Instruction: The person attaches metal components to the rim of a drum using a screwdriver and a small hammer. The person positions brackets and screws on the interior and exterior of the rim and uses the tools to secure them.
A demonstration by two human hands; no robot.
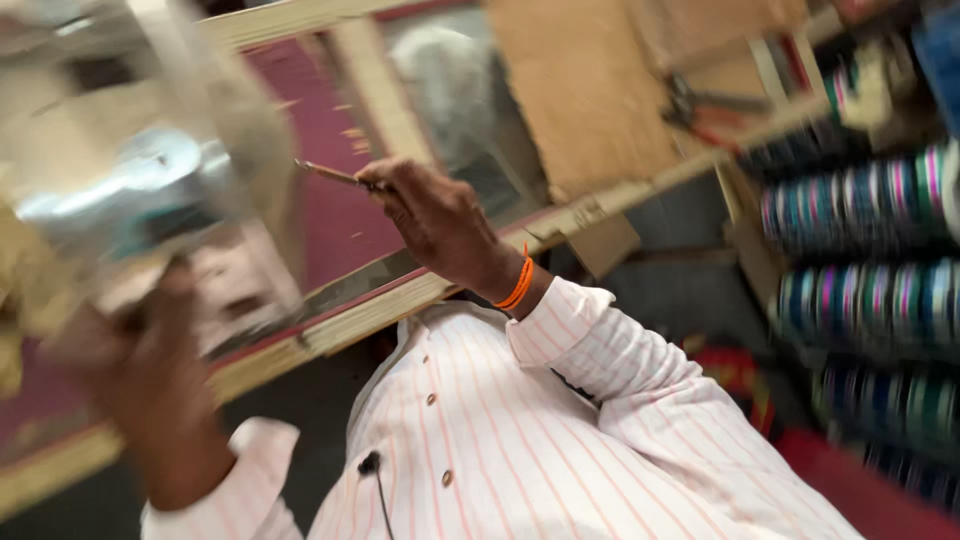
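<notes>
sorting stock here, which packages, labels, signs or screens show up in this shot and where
No screens, signs or readable labels show.
Stacked spool rows: right edge, on shelves, round, in blue, green, pink and white bands.
Brown cardboard sheet: top centre, flat, leaning behind the wooden frame.
Clear blurred packet: upper left, above the left hand, silvery with teal.

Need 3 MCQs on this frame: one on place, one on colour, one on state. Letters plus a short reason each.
1. Where do the rolls of coloured thread sit?
A. at the right, in stacked rows
B. on the stretched cloth
C. in the left hand

2. What colour is the band on the right wrist?
A. green
B. orange
C. white

3. What is the right hand doing?
A. lying flat and empty
B. gripping scissors
C. pinching a thin needle tool over the maroon cloth

Answers:
1 A: the rows fill the right edge.
2 B: orange strands show above the striped cuff.
3 C: the fingers close on the tool's shaft.
</notes>
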